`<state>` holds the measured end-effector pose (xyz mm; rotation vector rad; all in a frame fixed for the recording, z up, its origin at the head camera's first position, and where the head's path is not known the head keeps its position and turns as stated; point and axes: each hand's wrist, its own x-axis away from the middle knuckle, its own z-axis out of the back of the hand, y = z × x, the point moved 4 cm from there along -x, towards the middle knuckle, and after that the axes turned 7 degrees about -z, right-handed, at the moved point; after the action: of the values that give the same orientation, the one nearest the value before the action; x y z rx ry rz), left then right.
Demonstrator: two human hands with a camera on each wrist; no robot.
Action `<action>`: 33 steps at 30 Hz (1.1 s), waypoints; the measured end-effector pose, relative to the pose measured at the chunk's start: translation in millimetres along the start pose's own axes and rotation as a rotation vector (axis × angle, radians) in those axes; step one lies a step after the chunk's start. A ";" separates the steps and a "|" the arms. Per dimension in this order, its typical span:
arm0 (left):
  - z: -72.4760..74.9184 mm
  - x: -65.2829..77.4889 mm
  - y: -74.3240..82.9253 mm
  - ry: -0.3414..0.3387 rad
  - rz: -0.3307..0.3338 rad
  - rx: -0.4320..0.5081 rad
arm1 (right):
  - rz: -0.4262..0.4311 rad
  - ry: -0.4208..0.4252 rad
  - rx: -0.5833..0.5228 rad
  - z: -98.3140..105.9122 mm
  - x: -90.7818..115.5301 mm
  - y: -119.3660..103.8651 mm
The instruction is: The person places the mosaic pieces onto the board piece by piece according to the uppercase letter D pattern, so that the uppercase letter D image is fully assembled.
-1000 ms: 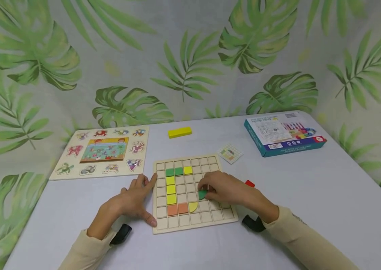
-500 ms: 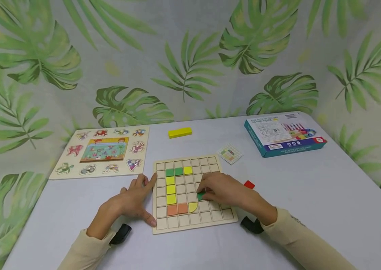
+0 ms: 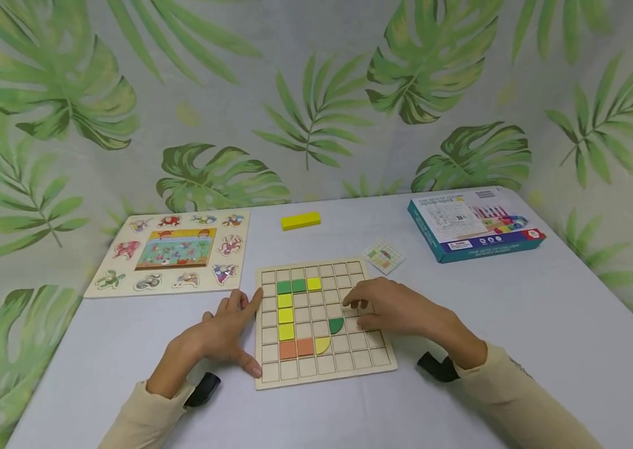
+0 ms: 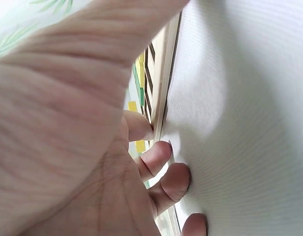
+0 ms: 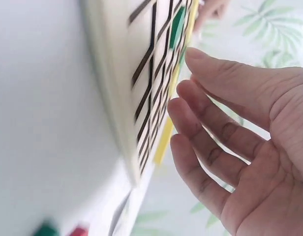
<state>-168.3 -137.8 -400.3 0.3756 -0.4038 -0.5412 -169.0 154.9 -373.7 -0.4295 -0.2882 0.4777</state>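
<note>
A wooden grid board [image 3: 327,371] lies flat on the table. Its cells hold a column of yellow squares [image 3: 285,316], a pair of green squares [image 3: 299,285], two orange squares [image 3: 305,347] and a yellow quarter-circle [image 3: 322,345]. A green quarter-circle [image 3: 336,325] sits in a cell just left of my right hand [image 3: 397,307]. That hand hovers over the board's right side, fingers loosely bent and holding nothing, as the right wrist view also shows. My left hand [image 3: 221,333] touches the board's left edge with spread thumb and index finger.
An animal puzzle board [image 3: 173,284] lies at the back left, with a yellow block [image 3: 300,221] right of it. A pattern card [image 3: 385,256] lies behind the grid board. At the back right is a boxed set [image 3: 476,224]. A blurred red piece [image 5: 78,230] lies on the table.
My right hand has let go of the green quarter-circle, which stays in its cell, and has moved right. In the head view it now covers the red piece. My left hand stays put.
</note>
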 end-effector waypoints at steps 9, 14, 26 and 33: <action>5.1 -0.8 0.0 -0.001 0.007 -0.017 | -0.047 0.023 0.053 24.4 20.3 39.3; 6.2 -1.0 0.1 -0.014 0.001 -0.017 | -0.096 0.022 0.093 31.1 31.9 58.7; 0.0 0.6 1.3 -0.040 0.020 -0.049 | -0.131 0.000 0.105 30.1 46.4 83.1; 1.4 -3.1 3.3 -0.057 0.025 -0.061 | -0.133 0.028 0.144 30.6 40.1 81.7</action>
<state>-170.0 -133.8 -398.4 0.2965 -0.4450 -0.5391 -177.1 250.5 -378.0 -0.2744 -0.2520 0.3594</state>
